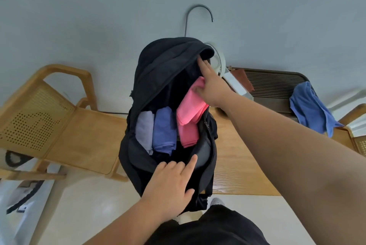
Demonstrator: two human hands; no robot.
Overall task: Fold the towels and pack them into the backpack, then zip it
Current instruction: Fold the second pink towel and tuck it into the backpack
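A black backpack (pixel 158 78) stands open at the left edge of a wooden table, its flap lifted at the top. Inside sit a folded lilac towel (pixel 144 132), a folded blue towel (pixel 164 130) and a folded pink towel (pixel 186 132). A second pink towel (pixel 191 104) leans half in at the opening. My right hand (pixel 210 86) pinches that pink towel at its top edge, with one finger reaching up under the flap. My left hand (pixel 171 181) rests on the backpack's lower front panel, fingers partly bent, the index finger stretched out.
A loose blue towel (pixel 311 108) hangs over a slatted rack (pixel 271 82) at the right. The wooden table (pixel 233 155) lies under my right arm. A wooden chair (pixel 59 122) stands at the left. A white fan and a curved metal pipe (pixel 200 11) are behind the backpack.
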